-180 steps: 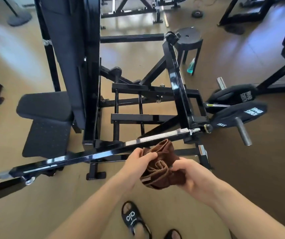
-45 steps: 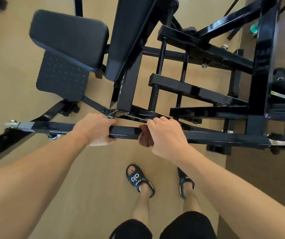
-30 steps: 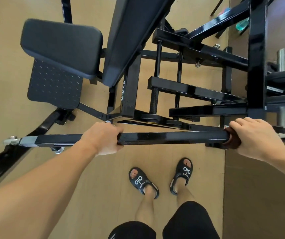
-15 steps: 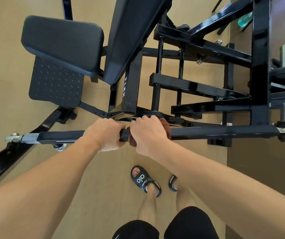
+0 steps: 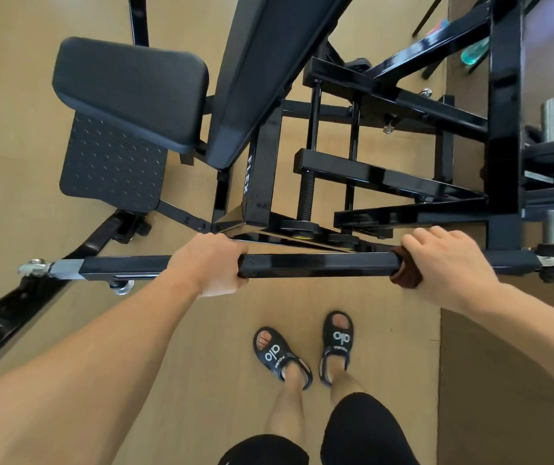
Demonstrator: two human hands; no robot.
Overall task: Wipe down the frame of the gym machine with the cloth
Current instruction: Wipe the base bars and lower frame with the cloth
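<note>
Gripping the black frame bar (image 5: pixel 316 265), left hand (image 5: pixel 213 263) curls round it bare; right hand (image 5: pixel 450 263) at 3 o'clock clamps the brown cloth (image 5: pixel 404 278) around it. Seat pad (image 5: pixel 131 92) at 11 o'clock, teal bottle (image 5: pixel 475 52) at 1 o'clock, sandals (image 5: pixel 306 350) below.

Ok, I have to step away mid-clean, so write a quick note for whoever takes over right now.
Left hand grips the long black square bar of the gym machine, steadying it. Right hand holds the brown cloth wrapped round the same bar, nearer its right end. Done: cannot be judged from here. Left: the bar's far ends, the black cross-members and the upright post.
</note>
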